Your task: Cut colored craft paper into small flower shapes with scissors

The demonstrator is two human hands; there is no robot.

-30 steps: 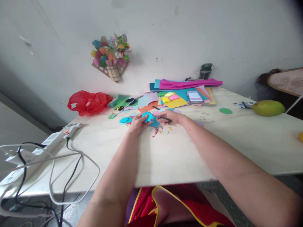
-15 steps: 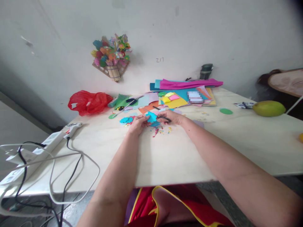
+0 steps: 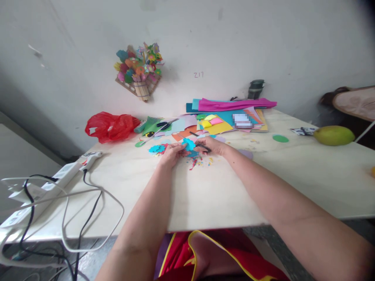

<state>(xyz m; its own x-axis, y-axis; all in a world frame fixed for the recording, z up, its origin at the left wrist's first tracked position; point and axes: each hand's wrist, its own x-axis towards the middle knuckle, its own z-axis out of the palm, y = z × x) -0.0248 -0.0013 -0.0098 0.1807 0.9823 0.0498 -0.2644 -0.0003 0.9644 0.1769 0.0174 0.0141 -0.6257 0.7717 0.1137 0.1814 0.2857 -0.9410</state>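
My left hand pinches a blue paper flower with a scalloped edge, held just above the table. Close against the flower's right side, my right hand grips a pair of scissors with dark handles; the blades are partly hidden by the paper and fingers. Cut blue flower shapes lie to the left of my left hand, with some red paper by them. Under the hands, small coloured paper scraps are scattered over the tabletop.
Coloured paper sheets and a magenta roll lie along the wall. A second pair of scissors rests beside a red plastic bag. A power strip with cables occupies the left; a green-yellow fruit sits right.
The blue flower has turned slightly in my left hand, and its scalloped outline now faces up more fully. Both hands stay in nearly the same place.
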